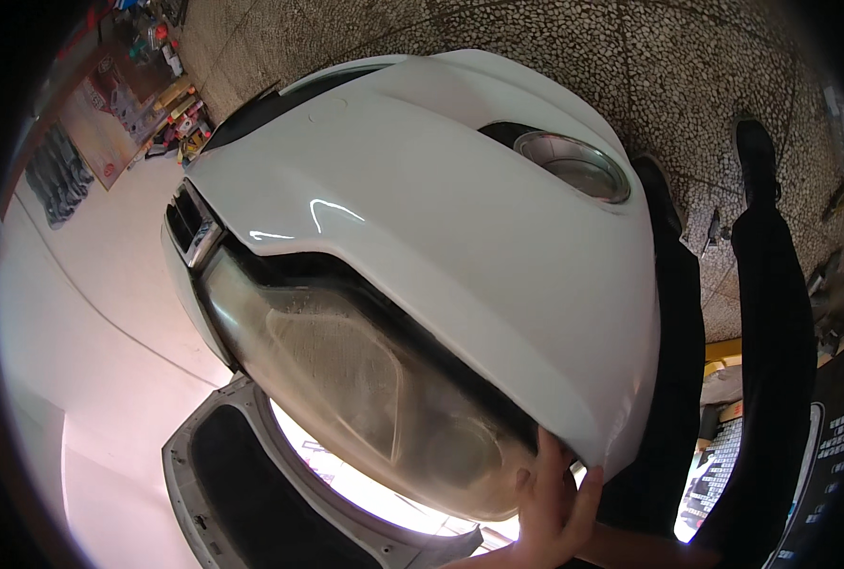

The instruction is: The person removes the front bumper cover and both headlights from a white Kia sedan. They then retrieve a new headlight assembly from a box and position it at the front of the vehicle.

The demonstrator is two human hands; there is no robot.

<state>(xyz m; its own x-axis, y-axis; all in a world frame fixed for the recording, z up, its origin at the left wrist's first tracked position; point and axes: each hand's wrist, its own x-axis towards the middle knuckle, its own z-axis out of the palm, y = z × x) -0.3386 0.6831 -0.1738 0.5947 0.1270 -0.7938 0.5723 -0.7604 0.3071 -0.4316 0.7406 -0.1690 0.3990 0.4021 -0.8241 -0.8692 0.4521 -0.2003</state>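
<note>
A glossy white front bumper [460, 228] fills the middle of the view, with a round fog lamp [578, 166] set in its far right part. Below it lies a yellowed, hazy headlight [365, 370], bordered by a dark gap. At the bumper's lower right corner, my left hand [547, 526] has its fingers at the gap beside the headlight and its thumb against the corner's edge, gripping it. My right hand [616, 543] comes in from the right, close behind the left one. Its fingers are mostly hidden and in shadow.
An open hood [251, 474] with a dark lining stands at the lower left. Black-trousered legs [768, 284] are close on the right, over a speckled stone floor [574, 47]. Bottles and small goods [180, 119] stand by the wall at the upper left.
</note>
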